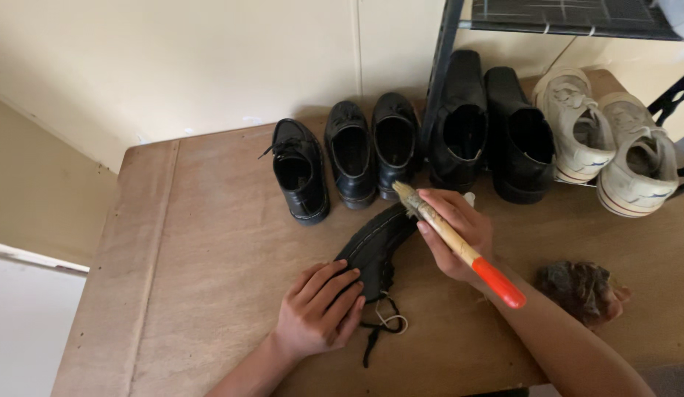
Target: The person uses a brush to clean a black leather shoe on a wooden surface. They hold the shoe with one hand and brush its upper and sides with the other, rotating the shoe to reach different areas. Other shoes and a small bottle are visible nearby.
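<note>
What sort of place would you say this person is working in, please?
Probably a home corner used for shoe care: a wooden table against a cream wall, paired shoes lined up by a metal rack, and a brush over one shoe.

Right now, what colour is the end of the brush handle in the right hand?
Bright red-orange; the rest of the brush handle is pale wood. Head view shows it.

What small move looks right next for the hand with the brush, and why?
Probably a short stroke of the brush along the sole edge of the black shoe. The right hand holds its bristles at that edge, and the left hand pins the shoe on its side on the table.
</note>
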